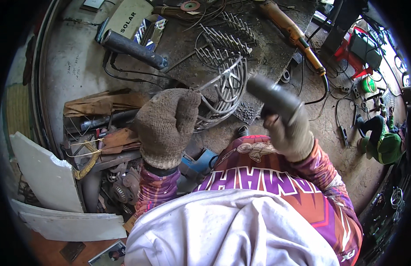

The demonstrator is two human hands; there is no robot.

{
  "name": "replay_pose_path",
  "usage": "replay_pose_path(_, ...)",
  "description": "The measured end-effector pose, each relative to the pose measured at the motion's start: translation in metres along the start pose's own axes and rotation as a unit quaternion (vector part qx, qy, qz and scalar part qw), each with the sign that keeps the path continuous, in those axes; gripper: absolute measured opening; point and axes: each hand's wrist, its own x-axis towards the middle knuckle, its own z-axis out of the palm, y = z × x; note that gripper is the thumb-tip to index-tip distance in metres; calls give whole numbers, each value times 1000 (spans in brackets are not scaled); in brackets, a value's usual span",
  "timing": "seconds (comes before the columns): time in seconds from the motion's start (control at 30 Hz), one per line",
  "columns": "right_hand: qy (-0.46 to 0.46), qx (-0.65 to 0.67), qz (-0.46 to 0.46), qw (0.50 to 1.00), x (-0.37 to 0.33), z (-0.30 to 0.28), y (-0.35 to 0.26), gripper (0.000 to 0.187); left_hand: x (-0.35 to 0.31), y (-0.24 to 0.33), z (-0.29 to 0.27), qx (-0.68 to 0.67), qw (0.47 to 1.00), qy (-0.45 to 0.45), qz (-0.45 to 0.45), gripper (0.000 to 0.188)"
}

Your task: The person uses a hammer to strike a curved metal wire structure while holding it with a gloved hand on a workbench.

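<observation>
My left hand (170,122), in a brown knitted glove, is closed around the near end of a thin metal rod (221,73). That rod slants across a curved frame of bent metal rods (227,95) at the bench's near edge; whether the two are joined I cannot tell. My right hand (292,137), gloved too, is raised right of the frame. It grips a thick, dark grey metal cylinder (276,95), smeared by motion, and the cylinder stands apart from the frame. Whether the cylinder has a handle is hidden by the glove.
Rows of short metal rods (223,48) lie on the dark workbench (183,66). An orange power tool (285,24) rests at its right edge, its cable hanging down. A dark pipe (134,48) lies left. Beyond a red chair (347,55), another person in green (387,144) crouches at far right.
</observation>
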Motion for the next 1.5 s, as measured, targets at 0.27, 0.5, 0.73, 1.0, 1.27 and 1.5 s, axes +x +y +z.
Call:
replay_pose_path(0.27, -57, -138, 42, 988, -7, -3, -30, 45, -9, 25, 11, 81, 994, 9, 65, 15)
replay_pose_path(0.5, 30, -39, -50, 998, -28, -7, -24, 36, -6, 28, 11, 71, 995, 29, 69, 15)
replay_pose_path(0.73, -43, -118, 69, 990, -13, -8, -32, 39, -6, 24, 14, 106, 986, 73, 109, 18)
replay_pose_path(1.0, 5, -86, -9, 996, -15, 3, -26, 39, -1, 23, 3, 86, 989, 68, 98, 15)
replay_pose_path(1.27, 52, 32, -59, 996, -12, -16, -48, 34, -3, 17, 5, 103, 985, 79, 117, 17)
replay_pose_path(1.5, 21, -106, 27, 994, -4, -3, -37, 38, -9, 21, -5, 109, 988, 45, 103, 19)
